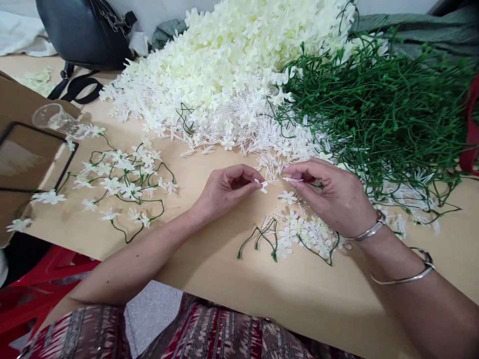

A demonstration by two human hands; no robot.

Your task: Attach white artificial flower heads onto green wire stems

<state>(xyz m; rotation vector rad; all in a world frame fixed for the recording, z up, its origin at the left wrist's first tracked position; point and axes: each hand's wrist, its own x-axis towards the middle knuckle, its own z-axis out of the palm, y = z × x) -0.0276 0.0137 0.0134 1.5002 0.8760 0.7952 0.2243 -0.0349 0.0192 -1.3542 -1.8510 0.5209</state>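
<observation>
My left hand pinches a small white flower between thumb and index finger. Just right of it, my right hand closes its fingertips on a thin white stamen piece. The two hands are apart, above the table. Below them lie loose white flowers and several short green stems. Left of my left hand, white flowers on green stems are spread out. White stamen pieces lie scattered beyond my hands.
A large heap of cream flowers fills the back of the table. Green stems are piled at the right. At the left are a clear plastic cup, a cardboard box and a black bag.
</observation>
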